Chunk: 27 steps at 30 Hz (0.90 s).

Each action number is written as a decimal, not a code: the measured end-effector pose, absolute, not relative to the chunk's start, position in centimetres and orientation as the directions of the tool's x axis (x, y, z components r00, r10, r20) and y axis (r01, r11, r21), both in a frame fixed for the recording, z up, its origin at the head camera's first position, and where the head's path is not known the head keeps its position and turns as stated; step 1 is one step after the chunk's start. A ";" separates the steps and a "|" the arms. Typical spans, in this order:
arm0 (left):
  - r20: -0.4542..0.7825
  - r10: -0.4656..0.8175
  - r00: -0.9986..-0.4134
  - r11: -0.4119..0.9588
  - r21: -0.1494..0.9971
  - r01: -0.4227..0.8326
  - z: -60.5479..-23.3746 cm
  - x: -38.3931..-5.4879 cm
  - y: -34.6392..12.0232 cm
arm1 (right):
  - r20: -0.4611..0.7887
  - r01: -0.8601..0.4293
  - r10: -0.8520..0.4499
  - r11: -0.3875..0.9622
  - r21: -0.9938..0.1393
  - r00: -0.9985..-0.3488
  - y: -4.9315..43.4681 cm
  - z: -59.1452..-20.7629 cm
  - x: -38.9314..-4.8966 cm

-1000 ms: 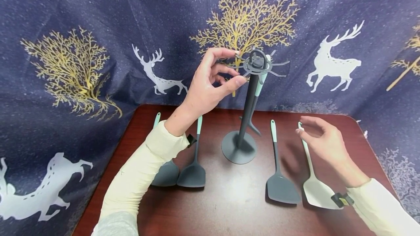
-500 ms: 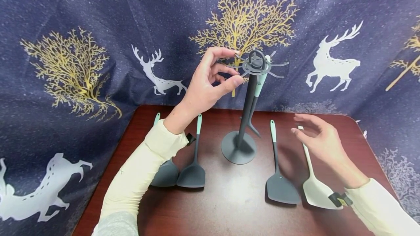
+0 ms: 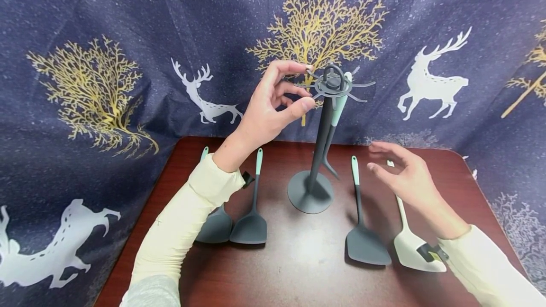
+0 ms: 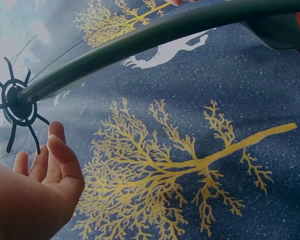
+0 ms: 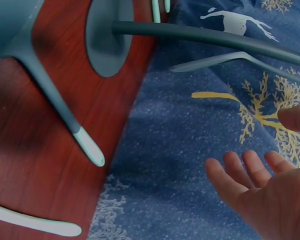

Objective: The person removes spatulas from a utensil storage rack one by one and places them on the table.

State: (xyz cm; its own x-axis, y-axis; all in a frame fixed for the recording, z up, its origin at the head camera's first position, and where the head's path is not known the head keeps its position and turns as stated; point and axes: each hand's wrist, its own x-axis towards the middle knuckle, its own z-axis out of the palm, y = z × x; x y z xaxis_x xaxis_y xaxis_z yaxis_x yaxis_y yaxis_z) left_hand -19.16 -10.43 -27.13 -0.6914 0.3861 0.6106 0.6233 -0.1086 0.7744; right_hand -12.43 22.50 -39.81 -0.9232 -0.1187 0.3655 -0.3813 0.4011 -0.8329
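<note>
A dark grey utensil stand [image 3: 322, 148] rises from a round base, with a ring of hooks [image 3: 332, 86] and a loop on top. One turner with a mint handle [image 3: 338, 110] hangs on its right side. My left hand [image 3: 266, 101] is raised at the ring's left, index fingertip right at a hook's end, thumb and fingers spread apart. My right hand [image 3: 403, 174] hovers with loosely curved fingers and holds nothing. Beneath it a cream turner [image 3: 414, 250] lies on the table, partly hidden by the hand. A dark grey turner [image 3: 367, 245] lies just left of that.
Two more dark grey turners with mint handles, the nearer one a turner [image 3: 250, 226] in full view, lie left of the stand; my left sleeve [image 3: 187, 221] covers part of the other. A dark red table [image 3: 307, 274] meets a blue deer-print cloth [image 3: 239, 22] behind.
My right hand has moved left and slightly up, away from the cream turner's handle end. The hook ring has turned slightly. My left hand stays almost where it was.
</note>
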 end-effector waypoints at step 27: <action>0.624 0.390 -0.678 -0.149 0.769 0.622 -27.4 -19.6 -10.2 | 0.428 -0.468 -0.232 0.154 -0.870 -0.874 18.9 -37.8 -14.2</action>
State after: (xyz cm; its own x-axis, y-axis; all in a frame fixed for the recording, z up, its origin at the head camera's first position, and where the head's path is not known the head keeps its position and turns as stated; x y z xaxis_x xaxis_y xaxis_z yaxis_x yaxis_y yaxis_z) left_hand -19.55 -10.16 -27.41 -0.6776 0.3900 0.6235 0.6220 -0.1486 0.7688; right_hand -14.15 18.87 -37.83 -0.8735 -0.2315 0.4282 -0.4675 0.1545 -0.8704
